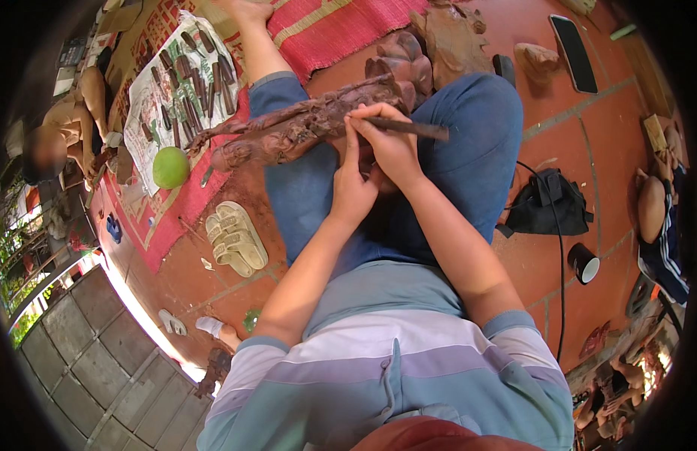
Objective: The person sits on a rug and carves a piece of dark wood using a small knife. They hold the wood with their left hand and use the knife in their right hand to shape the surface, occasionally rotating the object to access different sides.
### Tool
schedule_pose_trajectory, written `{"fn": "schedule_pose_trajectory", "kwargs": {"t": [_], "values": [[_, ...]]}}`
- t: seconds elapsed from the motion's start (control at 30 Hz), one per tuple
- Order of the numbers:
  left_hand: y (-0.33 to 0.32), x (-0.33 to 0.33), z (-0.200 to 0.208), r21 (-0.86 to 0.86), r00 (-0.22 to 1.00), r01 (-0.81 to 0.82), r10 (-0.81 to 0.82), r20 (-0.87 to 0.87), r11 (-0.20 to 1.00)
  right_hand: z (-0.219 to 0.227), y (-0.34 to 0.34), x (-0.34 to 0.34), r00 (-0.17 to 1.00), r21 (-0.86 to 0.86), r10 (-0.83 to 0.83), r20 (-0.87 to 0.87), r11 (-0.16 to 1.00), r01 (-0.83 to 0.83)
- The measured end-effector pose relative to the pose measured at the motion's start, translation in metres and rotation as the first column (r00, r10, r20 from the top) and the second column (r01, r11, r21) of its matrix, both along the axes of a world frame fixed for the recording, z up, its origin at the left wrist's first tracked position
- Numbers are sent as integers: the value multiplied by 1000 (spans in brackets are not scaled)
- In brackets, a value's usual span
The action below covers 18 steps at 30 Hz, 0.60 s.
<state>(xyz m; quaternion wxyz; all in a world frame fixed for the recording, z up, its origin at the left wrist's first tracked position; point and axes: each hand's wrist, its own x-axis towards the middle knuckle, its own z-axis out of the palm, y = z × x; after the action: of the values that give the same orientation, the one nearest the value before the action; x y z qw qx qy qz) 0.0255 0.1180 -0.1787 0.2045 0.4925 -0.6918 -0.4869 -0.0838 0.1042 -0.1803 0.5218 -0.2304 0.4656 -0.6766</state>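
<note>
Brown carving (292,141) juts freely beyond thigh (299,184), right hand (392,148) gripping tool (425,130), left hand (354,189) unclear.

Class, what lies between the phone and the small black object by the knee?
A brown wood-like lump lies between the phone and black object, in the head view.

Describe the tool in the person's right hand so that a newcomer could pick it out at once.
Start with the blue jeans, then find the reddish-brown carving over them. Near its right end, the right hand grips a slim, dark tool jutting out to the right. Other dark tools lie grouped on a white sheet; this one is in the hand.
</note>
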Motion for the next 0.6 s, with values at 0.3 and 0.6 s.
{"fn": "schedule_pose_trajectory", "kwargs": {"t": [0.3,0.6], "values": [[-4,-8,7,-18,1000,-14,13,-18,1000,7,-1,-2,999,36,-22,29,999,21],[1,-8,6,-23,991,-64,61,-121,998,7,-6,-4,997,67,-16,-81,998,22]]}}
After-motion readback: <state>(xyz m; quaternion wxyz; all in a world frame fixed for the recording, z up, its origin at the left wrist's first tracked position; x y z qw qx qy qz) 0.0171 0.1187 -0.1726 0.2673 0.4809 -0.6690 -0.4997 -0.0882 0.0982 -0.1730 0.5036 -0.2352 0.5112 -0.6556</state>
